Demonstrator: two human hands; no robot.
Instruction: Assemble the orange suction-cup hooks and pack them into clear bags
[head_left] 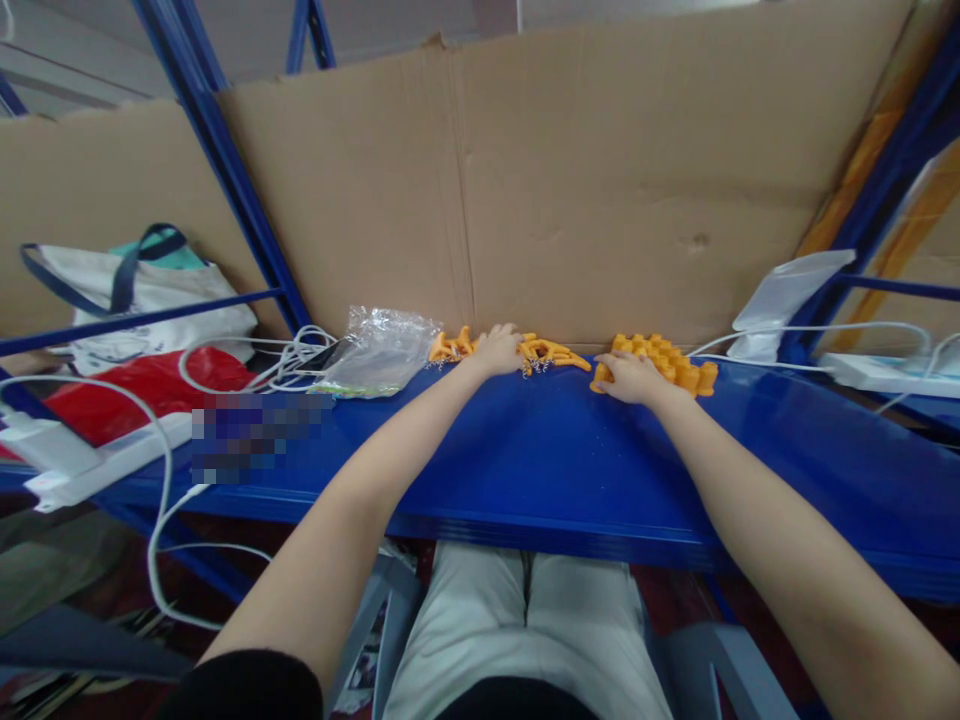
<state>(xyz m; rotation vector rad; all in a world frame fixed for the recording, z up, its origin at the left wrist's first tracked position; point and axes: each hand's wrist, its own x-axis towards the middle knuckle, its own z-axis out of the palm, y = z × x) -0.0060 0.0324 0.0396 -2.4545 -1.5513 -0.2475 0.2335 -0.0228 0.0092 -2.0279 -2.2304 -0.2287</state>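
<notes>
My left hand (498, 349) is at the back of the blue shelf, its fingers curled down onto a loose pile of orange plastic pieces with small metal chains (551, 353), like keychain parts. More of these pieces (448, 346) stick out on its left side. What exactly sits under the fingertips is hidden. To the right, my right hand (628, 379) closes round a yellow-orange piece at the left end of a tight cluster of knobbly yellow-orange plastic pieces (679, 367). The palm covers part of that cluster.
A clear plastic bag (386, 352) lies left of the pile, beside coiled white cables (304, 355). Farther left are a power strip (112, 460), a red bag (154, 390) and a white tote (161, 300). Cardboard (585, 180) walls the back; a blue post (885, 170) stands right.
</notes>
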